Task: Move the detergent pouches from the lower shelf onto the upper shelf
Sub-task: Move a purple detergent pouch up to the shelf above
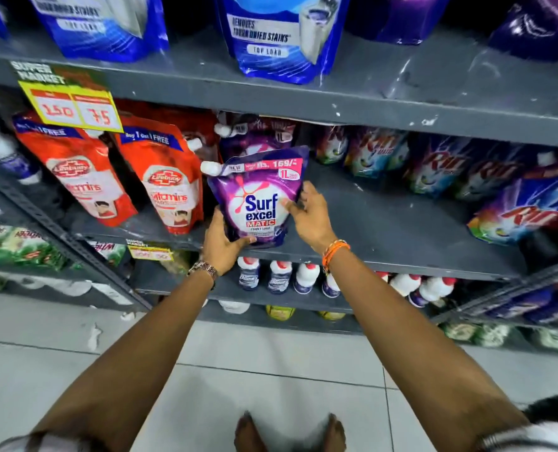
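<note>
A purple Surf Excel pouch (258, 197) with a white spout stands upright at the front of the lower grey shelf (385, 230). My left hand (220, 244) grips its bottom left corner. My right hand (308, 212) holds its right edge, thumb on the front. Behind it, another purple pouch (254, 135) sits deeper on the same shelf. The upper shelf (385, 93) carries blue pouches (277, 37) and purple pouches (398, 17), with bare grey surface at the right.
Red Lifebuoy pouches (165, 177) stand left of the held pouch. Rin pouches (515, 203) fill the right of the lower shelf. A yellow price tag (70, 106) hangs from the upper shelf's edge. White bottles (279, 275) line the shelf below. Pale tiled floor lies beneath.
</note>
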A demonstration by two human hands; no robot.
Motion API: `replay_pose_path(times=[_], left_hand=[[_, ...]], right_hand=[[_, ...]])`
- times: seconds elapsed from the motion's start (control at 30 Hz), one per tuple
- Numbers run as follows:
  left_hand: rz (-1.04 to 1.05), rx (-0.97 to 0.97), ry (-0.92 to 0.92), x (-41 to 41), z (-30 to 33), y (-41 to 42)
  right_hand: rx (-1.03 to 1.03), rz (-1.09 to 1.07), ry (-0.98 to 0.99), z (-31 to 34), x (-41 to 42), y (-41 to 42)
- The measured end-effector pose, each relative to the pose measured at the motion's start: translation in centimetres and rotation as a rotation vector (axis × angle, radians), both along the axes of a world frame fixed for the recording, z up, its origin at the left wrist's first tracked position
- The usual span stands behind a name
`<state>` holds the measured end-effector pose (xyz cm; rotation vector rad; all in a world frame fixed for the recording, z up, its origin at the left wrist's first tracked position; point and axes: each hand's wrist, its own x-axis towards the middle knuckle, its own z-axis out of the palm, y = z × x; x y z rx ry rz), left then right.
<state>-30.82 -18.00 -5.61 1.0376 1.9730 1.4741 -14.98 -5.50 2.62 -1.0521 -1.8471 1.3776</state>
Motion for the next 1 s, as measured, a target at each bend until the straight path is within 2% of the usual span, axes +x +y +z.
replay_pose_path(times=[0.2,0.4,0.53,0.63,0.83,1.0], left_hand=[[-0.029,0.003,-0.178,5.2,-0.1,-5.5],[-0.078,0.012,-0.239,11.8,4.7,-10.7],[-0.118,0.069,-0.179,14.9,11.5,-11.0],[-0.180,0.149,-0.049,16.4,17.5,-8.7],[-0.245,0.240,0.122,17.6,26.9,-1.9],[-0.226,0.317,0.216,16.5,32.9,5.5]], right_hand=[[-0.018,-0.005,0.012,-0.8,4.8,-4.9],[0.013,0.037,0.060,4.1,12.7,-10.0],[0.091,0.035,0.116,10.8,16.5,-10.3],[0.141,0.013,0.243,16.7,18.6,-8.6],[0.271,-0.052,0.455,25.3,19.9,-2.5],[0.380,-0.076,0.500,31.4,19.7,3.5]])
